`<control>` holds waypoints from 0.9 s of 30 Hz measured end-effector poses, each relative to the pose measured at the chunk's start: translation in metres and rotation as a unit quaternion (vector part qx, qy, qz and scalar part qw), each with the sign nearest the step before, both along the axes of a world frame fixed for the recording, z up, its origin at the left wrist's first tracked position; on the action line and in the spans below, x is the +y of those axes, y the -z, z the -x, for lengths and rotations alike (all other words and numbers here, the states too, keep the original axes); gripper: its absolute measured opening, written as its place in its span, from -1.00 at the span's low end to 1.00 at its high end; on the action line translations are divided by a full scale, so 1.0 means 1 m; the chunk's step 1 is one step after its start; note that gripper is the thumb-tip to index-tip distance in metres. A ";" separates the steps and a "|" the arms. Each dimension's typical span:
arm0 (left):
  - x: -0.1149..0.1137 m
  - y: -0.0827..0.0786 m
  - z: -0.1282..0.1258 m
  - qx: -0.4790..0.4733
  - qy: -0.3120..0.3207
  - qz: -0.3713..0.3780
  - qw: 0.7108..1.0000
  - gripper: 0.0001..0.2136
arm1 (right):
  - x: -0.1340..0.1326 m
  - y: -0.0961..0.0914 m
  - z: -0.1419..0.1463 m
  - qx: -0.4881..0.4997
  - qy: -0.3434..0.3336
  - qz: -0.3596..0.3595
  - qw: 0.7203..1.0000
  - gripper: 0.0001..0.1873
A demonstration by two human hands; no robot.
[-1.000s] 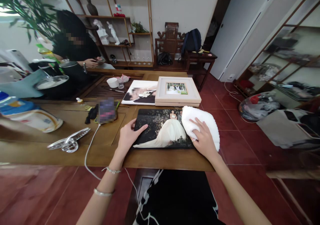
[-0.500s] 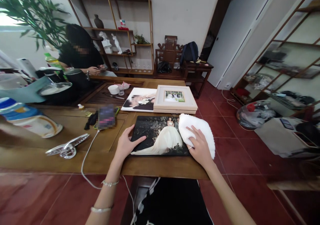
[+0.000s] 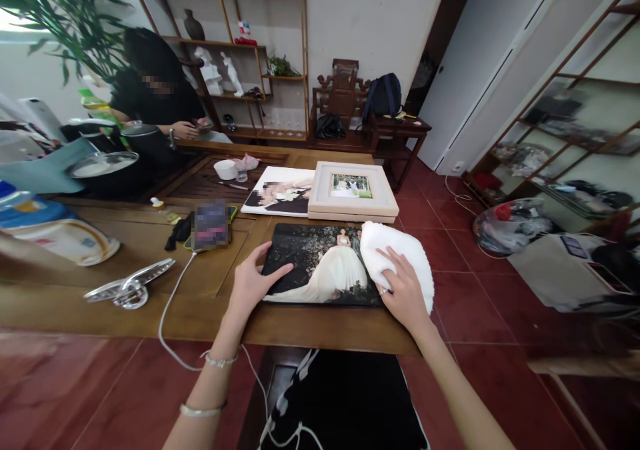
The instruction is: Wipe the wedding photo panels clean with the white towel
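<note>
A dark wedding photo panel [image 3: 325, 270] lies flat near the table's front edge. My left hand [image 3: 254, 280] grips its left edge, the thumb lying over the picture and the fingers along the side. At the panel's right end, my right hand [image 3: 400, 283] holds a folded white cloth [image 3: 397, 253] against the surface, fingers spread over it. The cloth covers the right end of the picture and hangs past the panel's edge. Just behind are a light wooden picture frame [image 3: 320, 211] and a white-edged photo print [image 3: 255, 200] partly under it.
On the wooden table [image 3: 320, 327] to the left are a silver clip [image 3: 131, 283], a phone [image 3: 213, 227] with a white cable [image 3: 167, 323], and a blue-white bottle [image 3: 55, 230]. A white cup [image 3: 226, 169] stands farther back. Another person [image 3: 157, 97] sits at the far left.
The view has shifted slightly. Both hands keep their places on the panel and cloth; the cloth has barely moved against the picture.
</note>
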State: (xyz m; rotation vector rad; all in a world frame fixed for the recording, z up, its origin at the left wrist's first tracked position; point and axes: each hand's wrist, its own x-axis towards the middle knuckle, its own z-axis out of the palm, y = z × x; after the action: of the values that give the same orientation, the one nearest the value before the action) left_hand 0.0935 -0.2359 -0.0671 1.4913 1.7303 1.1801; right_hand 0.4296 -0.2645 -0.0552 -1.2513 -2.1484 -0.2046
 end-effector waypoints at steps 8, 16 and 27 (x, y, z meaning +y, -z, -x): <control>-0.002 -0.007 -0.002 0.076 0.027 -0.020 0.997 -0.31 | 0.008 -0.025 -0.006 0.058 -0.012 -0.108 0.992 -0.74; -0.004 -0.005 0.002 0.111 0.001 -0.064 0.992 -0.35 | 0.028 -0.014 0.009 -0.093 -0.084 0.029 0.992 -0.53; -0.008 -0.018 -0.004 0.161 0.136 -0.170 0.963 -0.59 | 0.027 -0.012 0.007 -0.053 -0.083 0.030 0.995 -0.53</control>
State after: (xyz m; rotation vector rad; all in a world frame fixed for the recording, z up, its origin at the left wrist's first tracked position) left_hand 0.0979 -0.2438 -0.0491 2.1548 1.4979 1.1781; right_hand 0.4222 -0.2377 -0.0433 -1.1088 -2.3527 -0.1390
